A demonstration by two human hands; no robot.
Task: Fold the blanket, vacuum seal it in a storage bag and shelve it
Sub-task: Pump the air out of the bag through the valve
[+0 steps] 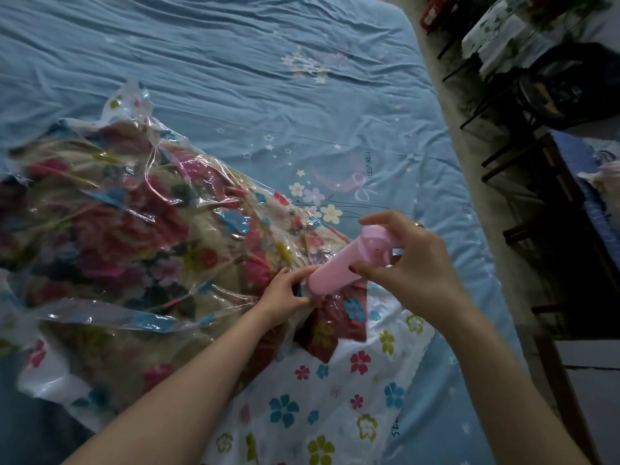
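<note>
A folded floral blanket (110,236) lies inside a clear storage bag (322,391) printed with coloured flowers, spread over the blue bed. A pink hand pump (339,266) stands tilted on the bag near its right side, its lower end against the plastic. My left hand (288,293) grips the base of the pump where it meets the bag; the valve under it is hidden. My right hand (412,263) holds the pump's upper handle end with curled fingers.
The bed sheet (268,78) is light blue with stars and flowers and stretches far up and left. The bed's right edge runs diagonally; beyond it are a strip of floor, dark wooden chairs (536,182) and a cloth-covered table (496,35).
</note>
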